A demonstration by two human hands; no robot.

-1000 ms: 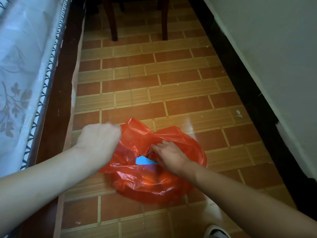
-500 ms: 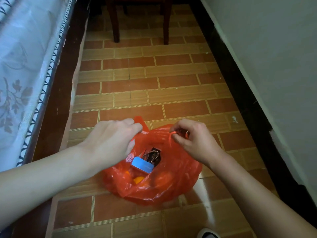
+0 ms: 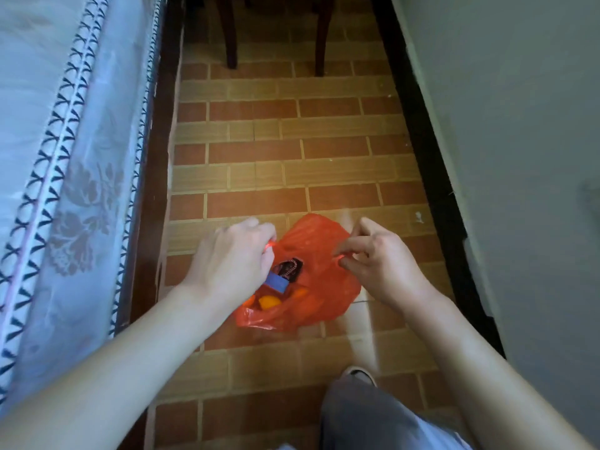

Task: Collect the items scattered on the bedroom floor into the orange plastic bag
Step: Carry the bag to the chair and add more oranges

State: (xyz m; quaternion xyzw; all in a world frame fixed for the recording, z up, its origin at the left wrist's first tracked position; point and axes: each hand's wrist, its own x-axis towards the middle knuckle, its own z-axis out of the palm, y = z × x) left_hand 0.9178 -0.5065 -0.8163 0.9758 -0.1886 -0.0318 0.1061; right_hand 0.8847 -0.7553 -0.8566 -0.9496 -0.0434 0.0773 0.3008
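Note:
The orange plastic bag (image 3: 319,287) hangs just above the tiled floor, held up between both hands. My left hand (image 3: 232,263) pinches the bag's left handle. My right hand (image 3: 378,259) pinches the right handle. The mouth gapes between them. Inside I see a blue box (image 3: 276,282), a dark packet with a chain pattern (image 3: 290,267) and an orange piece (image 3: 269,302). No loose items show on the floor around the bag.
A bed with a pale patterned cover (image 3: 65,190) and dark wooden frame (image 3: 152,190) runs along the left. A grey wall with black skirting (image 3: 431,164) closes the right. Two chair legs (image 3: 319,37) stand at the far end. My trouser leg and shoe (image 3: 358,375) are below.
My right hand came out of the bag and took its right handle. Both hands have drawn the handles up and apart, and the view has risen away from the floor.

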